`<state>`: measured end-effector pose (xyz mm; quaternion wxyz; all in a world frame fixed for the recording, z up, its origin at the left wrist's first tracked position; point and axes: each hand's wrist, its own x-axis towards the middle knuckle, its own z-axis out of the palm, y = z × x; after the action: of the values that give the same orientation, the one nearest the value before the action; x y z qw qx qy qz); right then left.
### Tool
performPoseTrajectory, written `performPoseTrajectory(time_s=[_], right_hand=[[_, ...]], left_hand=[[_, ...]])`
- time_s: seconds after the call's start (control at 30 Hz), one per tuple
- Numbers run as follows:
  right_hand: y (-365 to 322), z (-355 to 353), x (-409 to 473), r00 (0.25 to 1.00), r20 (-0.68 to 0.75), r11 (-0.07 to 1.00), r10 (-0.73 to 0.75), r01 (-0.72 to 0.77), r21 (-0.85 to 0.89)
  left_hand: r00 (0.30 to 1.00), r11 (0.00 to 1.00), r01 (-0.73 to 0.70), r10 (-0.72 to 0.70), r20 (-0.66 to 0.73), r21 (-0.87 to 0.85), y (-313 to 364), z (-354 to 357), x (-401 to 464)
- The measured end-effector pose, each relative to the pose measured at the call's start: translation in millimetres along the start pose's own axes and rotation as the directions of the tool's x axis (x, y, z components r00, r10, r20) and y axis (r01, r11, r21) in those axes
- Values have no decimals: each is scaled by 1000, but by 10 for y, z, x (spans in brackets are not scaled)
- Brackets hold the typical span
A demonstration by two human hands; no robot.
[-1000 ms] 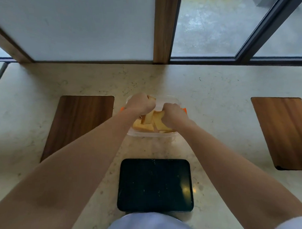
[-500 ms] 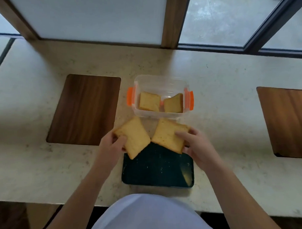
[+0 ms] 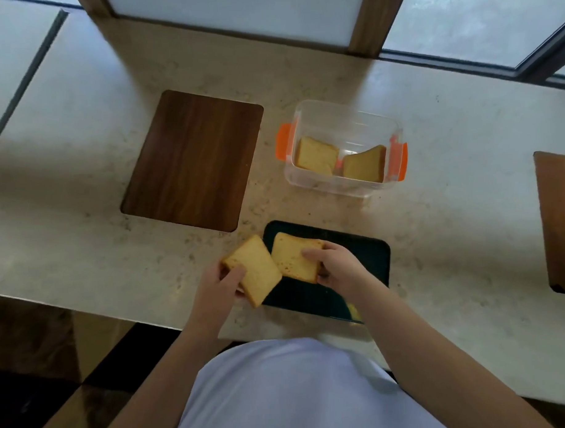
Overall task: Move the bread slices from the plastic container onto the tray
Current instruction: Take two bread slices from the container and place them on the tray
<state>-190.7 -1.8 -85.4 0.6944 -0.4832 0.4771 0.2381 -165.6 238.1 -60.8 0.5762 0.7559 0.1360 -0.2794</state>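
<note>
Counter [image 3: 452,240], lower centre: your slices over the tray [image 3: 369,262].
Your left hand [image 3: 218,285] grips one slice [image 3: 256,270]; your right hand [image 3: 339,268] grips another [image 3: 290,256].

The person wears a pale lavender-white top [image 3: 300,392], plain and unmarked, its cloth smooth and rounded at the near edge of the stone counter [image 3: 468,255]. Both forearms are bare to beyond the elbow. The left hand [image 3: 218,285] and right hand [image 3: 339,266] carry no rings, watch or gloves.

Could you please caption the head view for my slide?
Each hand, left and right, lowers a bread slice toward the dark tray.
</note>
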Motion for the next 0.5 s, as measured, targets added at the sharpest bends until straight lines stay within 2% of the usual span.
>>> performPoseTrajectory(time_s=[0.13,0.27,0.3,0.37,0.43,0.5], right_hand=[[-116,181,93,999,-28,994,33,-30,105],[-198,265,143,999,-37,997,12,-9,76],[-204,276,148,997,-71,1000,-9,10,24],[-183,279,144,976,-184,965,-116,67,-255],[-109,250,117,926,-216,818,-309,143,-557],[-3,215,65,877,-165,677,-450,215,-704]], left_hand=[[999,996,39,-40,-21,-84,84,-27,61],[999,996,38,-40,-21,-86,177,-50,122],[999,996,42,-43,-23,-75,188,-53,133],[998,997,50,-52,-29,-66,208,-61,150],[998,996,59,-61,-26,-70,224,-68,168],[997,994,73,-75,-24,-79,234,-78,189]])
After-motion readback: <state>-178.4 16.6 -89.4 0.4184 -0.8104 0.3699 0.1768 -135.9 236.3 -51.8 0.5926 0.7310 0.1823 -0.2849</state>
